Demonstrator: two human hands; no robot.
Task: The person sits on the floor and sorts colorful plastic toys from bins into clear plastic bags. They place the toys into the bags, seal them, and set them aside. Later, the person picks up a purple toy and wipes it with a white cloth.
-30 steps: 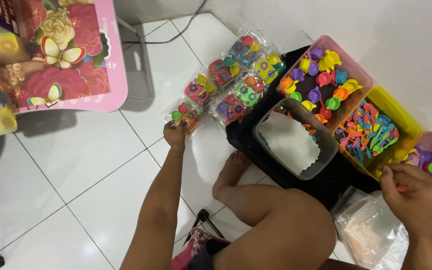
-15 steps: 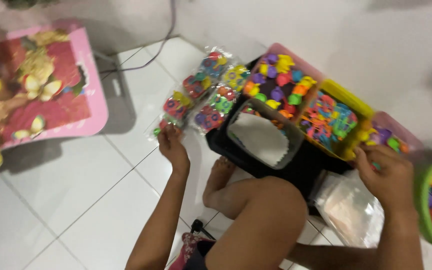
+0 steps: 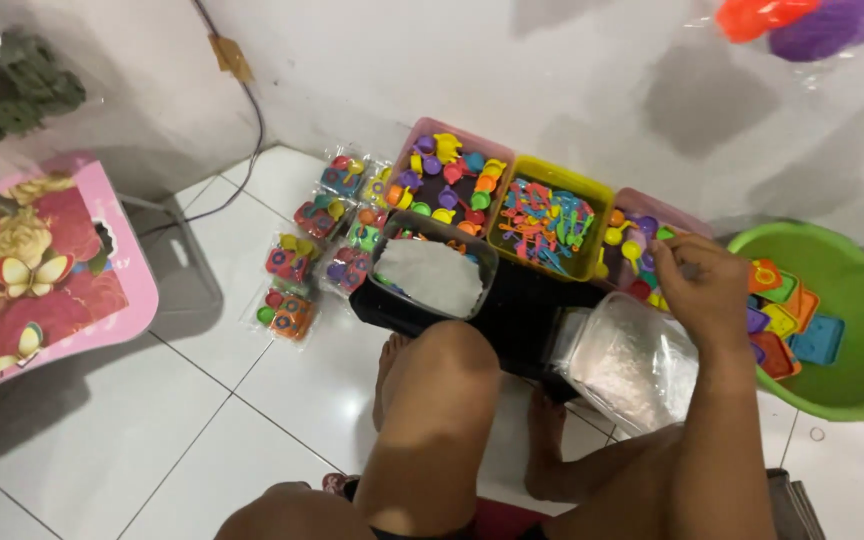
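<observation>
My right hand (image 3: 700,290) reaches over the right-hand pink tray (image 3: 674,214) of small colourful toy pieces, fingers curled down among them; whether they grip a piece is hidden. Beside it stand a yellow tray (image 3: 548,222) of thin colourful toy utensils and another pink tray (image 3: 444,172) of toy cups and pots. In front sits a clear tub (image 3: 432,275) holding something white, on a black tray (image 3: 524,312). A stack of clear plastic bags (image 3: 630,362) lies under my right forearm. My left hand is out of the picture; my bent knee (image 3: 440,380) fills the middle.
Several sealed bags of colourful toys (image 3: 302,255) lie on the white tiled floor at the left of the trays. A green basin (image 3: 857,385) with square coloured pieces stands at the right. A pink picture table (image 3: 47,270) is at the far left; a cable runs along the wall.
My left hand, which was touching a toy bag on the floor, has dropped out of view. The view swung right, showing the green basin. My right hand moved onto the right pink tray.
</observation>
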